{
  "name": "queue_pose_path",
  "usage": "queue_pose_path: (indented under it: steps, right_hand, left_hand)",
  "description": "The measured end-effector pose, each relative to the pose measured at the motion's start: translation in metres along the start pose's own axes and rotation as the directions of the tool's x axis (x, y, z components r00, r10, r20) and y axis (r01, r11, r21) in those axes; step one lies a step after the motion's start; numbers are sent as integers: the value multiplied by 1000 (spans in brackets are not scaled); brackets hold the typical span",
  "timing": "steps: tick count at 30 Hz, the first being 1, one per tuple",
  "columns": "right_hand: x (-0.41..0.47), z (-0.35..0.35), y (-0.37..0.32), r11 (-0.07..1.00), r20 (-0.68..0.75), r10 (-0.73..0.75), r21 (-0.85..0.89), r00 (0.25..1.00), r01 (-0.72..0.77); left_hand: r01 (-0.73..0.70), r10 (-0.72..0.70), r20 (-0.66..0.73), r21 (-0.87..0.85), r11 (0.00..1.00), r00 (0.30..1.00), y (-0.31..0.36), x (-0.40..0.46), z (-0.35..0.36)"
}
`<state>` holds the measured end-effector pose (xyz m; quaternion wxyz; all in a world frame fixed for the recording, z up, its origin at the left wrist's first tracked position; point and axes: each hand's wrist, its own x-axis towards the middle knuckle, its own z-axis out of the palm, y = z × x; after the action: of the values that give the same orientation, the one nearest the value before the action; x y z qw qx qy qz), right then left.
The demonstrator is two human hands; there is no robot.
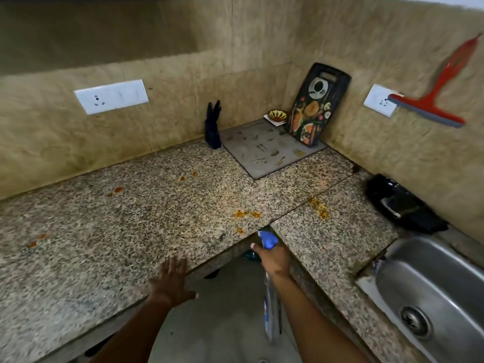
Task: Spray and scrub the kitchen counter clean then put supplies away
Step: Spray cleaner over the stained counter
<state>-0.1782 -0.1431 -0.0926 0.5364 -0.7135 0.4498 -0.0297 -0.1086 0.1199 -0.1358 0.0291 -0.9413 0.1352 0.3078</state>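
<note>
The speckled granite counter (146,213) wraps around an inner corner and carries orange food stains (245,214), with another patch (320,206) on the right slab and smaller spots to the left. My right hand (272,259) grips a clear spray bottle (271,310) by its blue trigger head (267,239), the nozzle pointing at the counter's inner corner. My left hand (171,280) lies flat on the counter's front edge, fingers spread, holding nothing.
A grey mat (267,150) lies in the back corner with a dark printed cutting board (318,103) leaning on the wall, a small bowl (277,115) and a black knife block (213,125). A steel sink (429,289) is at right, a black dish (400,203) behind it. A red squeegee (434,95) hangs on the wall.
</note>
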Motion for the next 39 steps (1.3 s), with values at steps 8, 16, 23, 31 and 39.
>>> queue_pose_path:
  steps: [8, 16, 23, 31, 39]
  right_hand:
    - [-45, 21, -2, 998, -67, 13, 66, 998, -9]
    - [-59, 28, -34, 987, -220, 79, 155, 972, -46]
    - [-84, 62, -43, 1000, -168, -6, 19, 986, 10]
    - [-118, 141, -100, 983, -35, -160, 86, 987, 162]
    - [-87, 173, -155, 984, -22, -175, 37, 984, 176]
  left_hand:
    - [-98, 97, 26, 48, 994, 995, -25, 4, -6]
    - [-284, 284, 0, -31, 958, 959, -50, 8, -13]
    - [-255, 238, -148, -105, 961, 960, -97, 19, -32]
    - [-176, 172, -61, -69, 982, 983, -179, 9, -21]
    - [-145, 133, -125, -96, 985, 983, -185, 14, -25]
